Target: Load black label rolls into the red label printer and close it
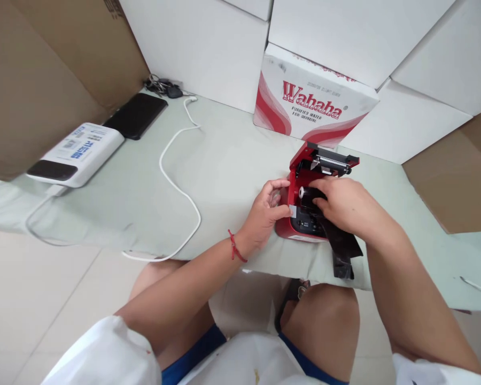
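Left hand (266, 211) cupped against side of small red plastic printer (293, 176), near front edge of pale green table (224, 160). Right hand (342, 206) curled over white roll (304, 191); pinch hidden. Printer likely light, rigid: hold body, not open lid.

Pale green worktop (224, 160) walled in by stacked boxes.
White boxes (200, 48) and a red-printed water carton (312, 101) along the back; brown cardboard (56, 59) at left and right; cream tiled floor (44, 299) below the near edge; light even and soft.
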A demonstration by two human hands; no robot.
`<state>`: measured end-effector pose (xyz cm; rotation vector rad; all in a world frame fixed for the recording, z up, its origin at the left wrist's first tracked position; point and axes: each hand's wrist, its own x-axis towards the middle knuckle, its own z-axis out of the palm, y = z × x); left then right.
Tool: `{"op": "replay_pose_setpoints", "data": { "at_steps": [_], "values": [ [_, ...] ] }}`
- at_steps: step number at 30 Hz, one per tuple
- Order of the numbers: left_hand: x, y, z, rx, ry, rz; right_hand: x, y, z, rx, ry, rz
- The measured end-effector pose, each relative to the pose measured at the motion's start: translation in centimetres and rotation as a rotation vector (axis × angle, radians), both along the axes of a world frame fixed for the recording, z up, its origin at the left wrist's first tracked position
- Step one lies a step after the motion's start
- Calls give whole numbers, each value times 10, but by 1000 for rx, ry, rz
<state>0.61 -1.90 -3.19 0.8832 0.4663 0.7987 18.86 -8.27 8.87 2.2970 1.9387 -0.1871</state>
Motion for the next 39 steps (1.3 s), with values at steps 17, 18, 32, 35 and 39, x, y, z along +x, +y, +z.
{"op": "replay_pose_setpoints", "data": {
  "at_steps": [17,18,32,35,39],
  "values": [
    [-15,-27,-8,1306,202,-3,-13,-19,19,251,436,13],
    [-14,-28,-9,1315,218,12,-13,-26,24,437,469,-28],
    [-17,-37,-15,1217,218,76,27,-61,-11,721,164,118],
    [-18,-35,-18,1281,134,170,16,-86,-14,671,120,190],
    [-16,-26,-14,1348,38,290,9,-106,-26,570,48,233]
  ]
}}
